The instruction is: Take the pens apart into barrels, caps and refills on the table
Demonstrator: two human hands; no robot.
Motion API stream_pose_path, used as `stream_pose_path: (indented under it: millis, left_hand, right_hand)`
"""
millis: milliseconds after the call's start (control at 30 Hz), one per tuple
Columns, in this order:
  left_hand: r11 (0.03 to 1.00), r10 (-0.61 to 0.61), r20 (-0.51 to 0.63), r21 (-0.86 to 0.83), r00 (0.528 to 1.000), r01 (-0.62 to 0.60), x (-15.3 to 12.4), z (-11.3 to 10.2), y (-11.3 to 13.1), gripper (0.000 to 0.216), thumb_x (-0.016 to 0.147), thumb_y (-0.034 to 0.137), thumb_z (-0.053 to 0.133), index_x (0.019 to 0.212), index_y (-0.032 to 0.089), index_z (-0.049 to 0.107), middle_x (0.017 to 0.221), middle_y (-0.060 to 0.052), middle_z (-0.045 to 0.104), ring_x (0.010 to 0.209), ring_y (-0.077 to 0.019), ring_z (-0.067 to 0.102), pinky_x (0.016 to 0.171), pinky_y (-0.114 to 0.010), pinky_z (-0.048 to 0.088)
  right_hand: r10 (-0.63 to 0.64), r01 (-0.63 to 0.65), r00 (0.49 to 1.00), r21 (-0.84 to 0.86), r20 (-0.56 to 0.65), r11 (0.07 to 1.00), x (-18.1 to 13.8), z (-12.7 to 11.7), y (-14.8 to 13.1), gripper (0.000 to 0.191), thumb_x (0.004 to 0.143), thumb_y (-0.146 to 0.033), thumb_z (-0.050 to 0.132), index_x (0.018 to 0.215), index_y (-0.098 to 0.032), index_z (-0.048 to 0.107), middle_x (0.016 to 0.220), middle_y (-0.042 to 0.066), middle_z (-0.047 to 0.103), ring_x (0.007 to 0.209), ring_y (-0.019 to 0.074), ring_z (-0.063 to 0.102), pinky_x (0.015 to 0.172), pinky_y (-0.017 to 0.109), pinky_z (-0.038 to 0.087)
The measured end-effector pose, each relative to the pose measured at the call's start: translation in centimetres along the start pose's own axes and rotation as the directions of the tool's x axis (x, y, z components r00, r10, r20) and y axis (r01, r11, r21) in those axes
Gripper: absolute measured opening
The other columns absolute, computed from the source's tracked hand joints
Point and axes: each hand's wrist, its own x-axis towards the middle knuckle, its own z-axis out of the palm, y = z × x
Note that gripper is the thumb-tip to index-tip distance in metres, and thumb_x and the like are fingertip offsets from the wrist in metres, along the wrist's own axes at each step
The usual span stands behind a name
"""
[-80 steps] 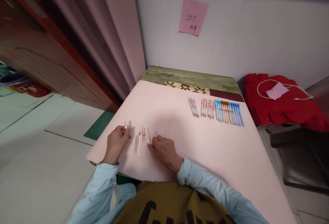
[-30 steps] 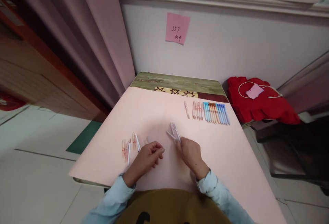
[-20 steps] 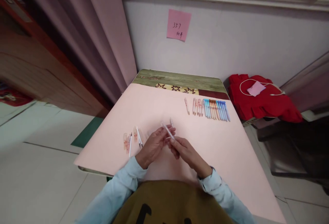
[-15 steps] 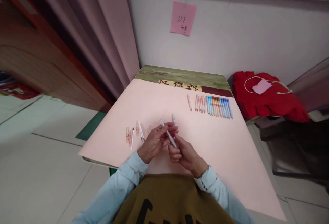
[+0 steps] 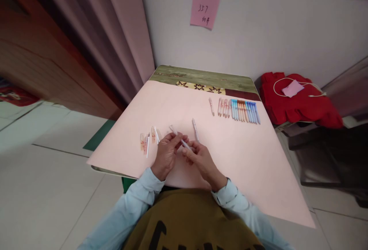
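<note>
A slim, pale pen is held slantwise between my two hands over the pink table cover. My left hand pinches its upper part, with the clear tip end sticking out beyond the fingers. Around the lower part, the fingers of my right hand are closed. Just past my right hand lies another pale pen on the cover. Left of my left hand are several clear, pinkish pen barrel parts and white ink refills, partly hidden by that hand.
A row of pens in pink, light blue, brown and blue lies at the back right of the pink table cover. One pink pen lies apart from it. Beside the table is a red cloth with a white cable on it.
The held pen has shifted slightly left and away from my body, and my right hand has turned on it. The other pale pen now shows more fully. The view has tilted down a little.
</note>
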Motion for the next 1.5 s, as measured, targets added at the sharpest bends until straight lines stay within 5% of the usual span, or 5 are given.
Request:
stream_pose_path:
  millis: [467, 633, 1200, 1367, 1500]
  left_hand:
    - [0.995, 0.075, -0.063, -0.054, 0.995, -0.078, 0.0, -1.8, 1.6, 0.028, 0.071, 0.030, 0.081, 0.086, 0.014, 0.064, 0.085, -0.005, 0.072, 0.080, -0.0149, 0.068, 0.076, -0.028, 0.051]
    - [0.987, 0.122, -0.116, -0.090, 0.986, -0.133, 0.3, -2.6, 2.3, 0.028, 0.070, 0.027, 0.082, 0.086, 0.013, 0.064, 0.085, -0.005, 0.073, 0.081, -0.0149, 0.069, 0.082, -0.029, 0.052]
    - [0.956, 0.271, -0.341, -0.012, 0.900, -0.293, 0.7, -5.6, 5.6, 0.030, 0.070, 0.028, 0.080, 0.088, 0.012, 0.063, 0.086, -0.007, 0.073, 0.072, -0.0131, 0.069, 0.067, -0.025, 0.056]
    - [0.869, 0.384, -0.305, 0.439, 0.872, -0.229, 0.5, -8.7, 6.6, 0.034, 0.068, 0.036, 0.078, 0.087, 0.014, 0.061, 0.072, -0.005, 0.072, 0.049, -0.0114, 0.059, 0.050, -0.025, 0.047]
    - [0.495, 0.395, -0.178, 0.867, 0.901, -0.046, 0.2, -10.2, 5.9, 0.030, 0.074, 0.046, 0.069, 0.079, 0.019, 0.060, 0.058, -0.002, 0.067, 0.051, -0.0176, 0.061, 0.053, -0.028, 0.043]
  right_hand:
    - [0.192, -0.193, 0.980, 0.017, 0.045, 0.981, 1.7, 1.8, 0.6, 0.061, 0.081, -0.074, 0.052, 0.080, -0.014, 0.062, 0.050, -0.005, 0.048, 0.038, 0.0060, 0.036, 0.038, 0.020, 0.024]
    - [0.024, -0.020, 0.999, 0.080, -0.043, 0.997, 2.0, 2.8, 0.6, 0.051, 0.059, -0.051, 0.086, 0.085, -0.017, 0.058, 0.066, -0.005, 0.058, 0.051, 0.0061, 0.049, 0.046, 0.018, 0.035]
    - [-0.083, 0.055, 0.989, -0.213, -0.123, 0.976, 3.2, 2.6, 1.7, 0.036, 0.071, -0.048, 0.075, 0.081, -0.019, 0.056, 0.060, -0.004, 0.059, 0.049, 0.0118, 0.057, 0.049, 0.024, 0.045]
    - [-0.265, 0.120, 0.955, -0.645, -0.132, 0.755, 3.5, 1.9, 0.7, 0.034, 0.088, -0.049, 0.056, 0.078, -0.019, 0.065, 0.069, 0.002, 0.068, 0.057, 0.0140, 0.061, 0.057, 0.025, 0.045]
    - [-0.339, 0.070, 0.938, -0.912, -0.078, 0.403, 4.1, 3.4, -0.2, 0.030, 0.091, -0.044, 0.055, 0.080, -0.021, 0.070, 0.076, 0.003, 0.072, 0.071, 0.0176, 0.066, 0.065, 0.027, 0.042]
